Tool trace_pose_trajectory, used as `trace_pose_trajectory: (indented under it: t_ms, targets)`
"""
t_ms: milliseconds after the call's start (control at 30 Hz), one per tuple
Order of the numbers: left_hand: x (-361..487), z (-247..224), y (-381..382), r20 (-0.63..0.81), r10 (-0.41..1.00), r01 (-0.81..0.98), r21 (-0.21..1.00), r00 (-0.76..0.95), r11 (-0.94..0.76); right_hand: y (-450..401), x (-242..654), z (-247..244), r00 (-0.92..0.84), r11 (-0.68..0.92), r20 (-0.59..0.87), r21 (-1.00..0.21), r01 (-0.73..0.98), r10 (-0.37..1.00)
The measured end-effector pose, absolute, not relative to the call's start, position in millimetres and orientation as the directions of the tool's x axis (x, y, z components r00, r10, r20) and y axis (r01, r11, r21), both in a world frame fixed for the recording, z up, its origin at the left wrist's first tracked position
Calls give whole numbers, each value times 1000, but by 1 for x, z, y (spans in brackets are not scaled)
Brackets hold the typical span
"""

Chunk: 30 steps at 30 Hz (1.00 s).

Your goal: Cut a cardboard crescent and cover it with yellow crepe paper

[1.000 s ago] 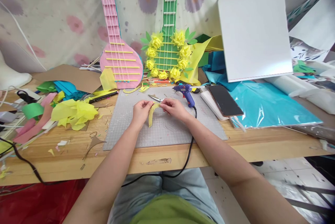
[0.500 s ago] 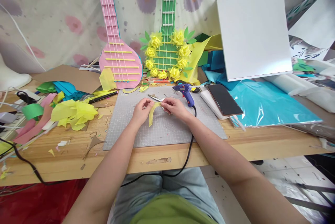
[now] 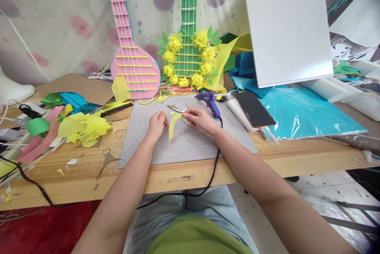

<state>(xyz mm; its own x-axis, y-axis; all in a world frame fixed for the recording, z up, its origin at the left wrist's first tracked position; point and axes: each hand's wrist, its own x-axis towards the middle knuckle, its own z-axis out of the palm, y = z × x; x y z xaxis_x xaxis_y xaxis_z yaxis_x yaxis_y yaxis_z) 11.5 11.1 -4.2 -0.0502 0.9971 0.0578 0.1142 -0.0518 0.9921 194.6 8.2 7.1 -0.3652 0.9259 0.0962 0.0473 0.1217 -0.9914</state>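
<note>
A curved yellow paper strip (image 3: 171,127) hangs from the pinched fingertips of my right hand (image 3: 196,118), above the grey cutting mat (image 3: 166,155). Just left of the strip is my left hand (image 3: 158,122), its fingers closed together and apart from the strip; whether anything small is between them is too small to tell. Scissors (image 3: 177,109) show their blades beyond the hands, their handles partly hidden by my right hand. A purple glue gun (image 3: 212,105) lies on the mat to the right.
A pink paper guitar (image 3: 136,67) and a green one with yellow flowers (image 3: 187,54) stand behind. Yellow paper (image 3: 84,127) lies left. On the right are a phone (image 3: 254,109), blue wrapped sheets (image 3: 308,113) and a white board (image 3: 289,32). A black cord (image 3: 214,170) crosses the table edge.
My left hand has let go of the yellow strip and moved slightly left. My right hand still holds the strip. The view has shifted a little.
</note>
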Motion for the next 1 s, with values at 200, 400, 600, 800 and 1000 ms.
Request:
trace_pose_trajectory:
  t_ms: [200, 400, 600, 800, 1000]
  targets:
    - [22, 10, 0, -32, 989, -15, 999, 146, 34, 12, 195, 5, -353, 152, 175, -984, -94, 919]
    - [18, 2, 3, 247, 964, 210, 942, 102, -263, 16, 199, 3, -298, 138, 153, -988, -72, 942]
    - [15, 4, -2, 330, 937, 502, 795, 114, -342, 15, 199, 5, -247, 126, 116, -992, 27, 962]
    - [16, 3, -2, 413, 893, 659, 624, 179, -421, 14, 197, 0, -187, 217, 197, -972, 92, 962]
    - [19, 0, -2, 506, 813, 677, 492, 290, -548, 14, 193, -8, -296, 262, 202, -948, 180, 934]
